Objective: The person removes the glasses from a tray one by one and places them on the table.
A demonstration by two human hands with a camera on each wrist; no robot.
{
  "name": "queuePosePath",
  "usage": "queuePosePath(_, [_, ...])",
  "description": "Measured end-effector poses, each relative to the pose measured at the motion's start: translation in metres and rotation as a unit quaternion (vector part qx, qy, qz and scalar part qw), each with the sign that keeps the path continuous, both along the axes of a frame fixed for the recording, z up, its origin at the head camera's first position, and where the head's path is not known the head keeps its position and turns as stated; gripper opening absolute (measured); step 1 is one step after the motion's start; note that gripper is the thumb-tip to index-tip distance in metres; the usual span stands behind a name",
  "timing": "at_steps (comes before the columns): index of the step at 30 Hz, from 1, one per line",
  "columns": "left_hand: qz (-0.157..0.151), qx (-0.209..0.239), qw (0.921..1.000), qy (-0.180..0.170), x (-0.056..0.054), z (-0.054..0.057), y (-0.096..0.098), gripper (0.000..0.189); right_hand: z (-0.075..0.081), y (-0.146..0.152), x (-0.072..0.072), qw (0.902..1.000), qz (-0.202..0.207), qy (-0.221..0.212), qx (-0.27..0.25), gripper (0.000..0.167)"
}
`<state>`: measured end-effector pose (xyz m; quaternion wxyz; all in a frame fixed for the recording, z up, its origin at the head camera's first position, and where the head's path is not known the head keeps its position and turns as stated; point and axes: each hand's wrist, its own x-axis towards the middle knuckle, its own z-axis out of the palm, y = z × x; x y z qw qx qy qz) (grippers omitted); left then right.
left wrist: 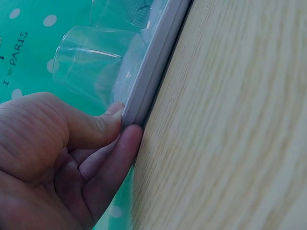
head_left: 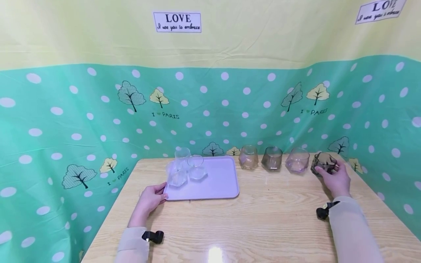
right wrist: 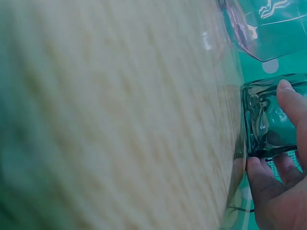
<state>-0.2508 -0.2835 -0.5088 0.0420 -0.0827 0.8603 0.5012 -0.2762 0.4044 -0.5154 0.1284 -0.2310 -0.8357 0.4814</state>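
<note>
My left hand [head_left: 149, 201] pinches the front left corner of a pale lilac tray [head_left: 220, 182], thumb on the rim and a finger at its lower edge in the left wrist view. Several clear glasses stand on the tray's left half; one clear glass [left wrist: 91, 62] is just beyond my thumb. At the far right, my right hand [head_left: 338, 179] grips a dark smoky faceted glass [right wrist: 264, 117], its thumb on the near side and the other fingers round the right side. Left of it stands a pinkish glass [head_left: 297, 161].
Along the table's back edge, between tray and pinkish glass, stand an amber glass [head_left: 248, 159] and a smoky grey-brown glass [head_left: 272, 159]. A green and yellow patterned curtain [head_left: 210, 95] hangs close behind the wooden table [head_left: 250, 223] and at both sides.
</note>
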Motion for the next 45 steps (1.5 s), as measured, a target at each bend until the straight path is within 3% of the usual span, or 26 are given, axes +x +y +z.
queuePosePath(10, [0.002,0.003,1.0000,-0.002,-0.004,0.001,0.000,0.058,0.003,-0.002,0.000,1.0000,0.000,0.002,-0.001,0.104])
queuePosePath(19, [0.006,0.014,0.9999,-0.005,0.000,-0.003,-0.001,0.058,0.001,0.001,0.001,0.9999,0.008,-0.007,-0.004,0.108])
queuePosePath(28, [0.001,0.013,0.9999,-0.002,0.001,-0.003,0.000,0.057,0.006,-0.008,0.005,0.9989,0.001,0.012,-0.045,0.111])
queuePosePath(38, [0.002,0.011,0.9999,-0.001,-0.001,-0.002,-0.001,0.058,0.010,-0.026,0.011,0.9873,-0.059,0.047,-0.140,0.105])
queuePosePath(45, [0.002,0.011,0.9999,-0.003,-0.001,0.000,0.000,0.058,0.015,-0.041,0.017,0.9710,-0.095,0.094,-0.198,0.103])
